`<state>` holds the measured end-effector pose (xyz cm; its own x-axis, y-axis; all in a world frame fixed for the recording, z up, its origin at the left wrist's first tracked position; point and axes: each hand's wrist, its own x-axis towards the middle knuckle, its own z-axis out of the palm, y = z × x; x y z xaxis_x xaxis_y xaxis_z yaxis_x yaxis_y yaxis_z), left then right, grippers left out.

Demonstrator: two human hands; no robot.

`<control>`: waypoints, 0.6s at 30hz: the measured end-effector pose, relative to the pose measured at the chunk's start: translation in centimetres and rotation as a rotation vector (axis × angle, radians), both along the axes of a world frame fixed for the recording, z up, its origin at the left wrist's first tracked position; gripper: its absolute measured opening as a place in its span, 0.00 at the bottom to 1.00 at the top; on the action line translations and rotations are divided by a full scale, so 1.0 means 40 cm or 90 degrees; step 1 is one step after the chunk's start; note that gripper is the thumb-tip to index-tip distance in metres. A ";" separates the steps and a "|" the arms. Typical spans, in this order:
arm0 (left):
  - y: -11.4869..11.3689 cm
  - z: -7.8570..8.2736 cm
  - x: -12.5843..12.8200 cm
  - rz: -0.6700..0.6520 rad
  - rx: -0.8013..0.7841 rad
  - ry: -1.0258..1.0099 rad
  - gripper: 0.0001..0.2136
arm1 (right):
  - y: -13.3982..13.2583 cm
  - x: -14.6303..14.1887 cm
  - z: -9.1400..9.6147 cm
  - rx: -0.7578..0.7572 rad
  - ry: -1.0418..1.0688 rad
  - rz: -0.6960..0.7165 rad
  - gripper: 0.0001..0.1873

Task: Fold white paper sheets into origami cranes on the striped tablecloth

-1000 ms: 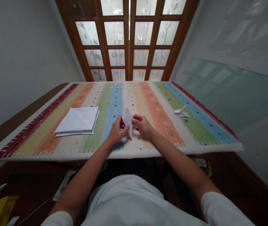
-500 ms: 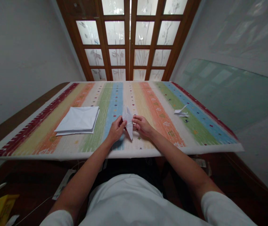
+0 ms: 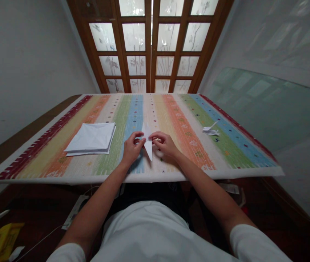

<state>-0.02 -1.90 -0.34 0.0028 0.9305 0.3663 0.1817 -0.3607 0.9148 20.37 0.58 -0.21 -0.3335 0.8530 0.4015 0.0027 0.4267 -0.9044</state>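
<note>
A folded piece of white paper (image 3: 148,145), long and pointed at both ends, is held just over the striped tablecloth near the table's front edge. My left hand (image 3: 133,146) pinches its left side between thumb and fingers. From the other side, my right hand (image 3: 165,143) has bent fingers closed on its right edge. The paper's far tip points away from me and its near tip toward me. Some of the right fingertips are hidden behind the hand.
A stack of white paper sheets (image 3: 92,140) with crease marks lies to the left. On the right sits a small folded paper figure (image 3: 211,130) with a thin upright point. The striped tablecloth (image 3: 176,109) covers the table. Wooden glass-paned doors (image 3: 151,54) stand beyond.
The folded paper has turned slightly, and its middle looks flatter and smoother now. My right fingers have shifted a little left along its edge. The stack and the small figure stay put.
</note>
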 end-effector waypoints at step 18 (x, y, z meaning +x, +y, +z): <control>-0.001 0.001 -0.001 -0.006 0.071 0.002 0.13 | 0.003 -0.012 0.004 -0.093 0.102 0.010 0.24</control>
<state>-0.07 -1.95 -0.31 0.0136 0.8838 0.4678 0.1810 -0.4622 0.8681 19.89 0.70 -0.06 -0.2896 0.9009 0.3233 -0.1517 0.2903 -0.9448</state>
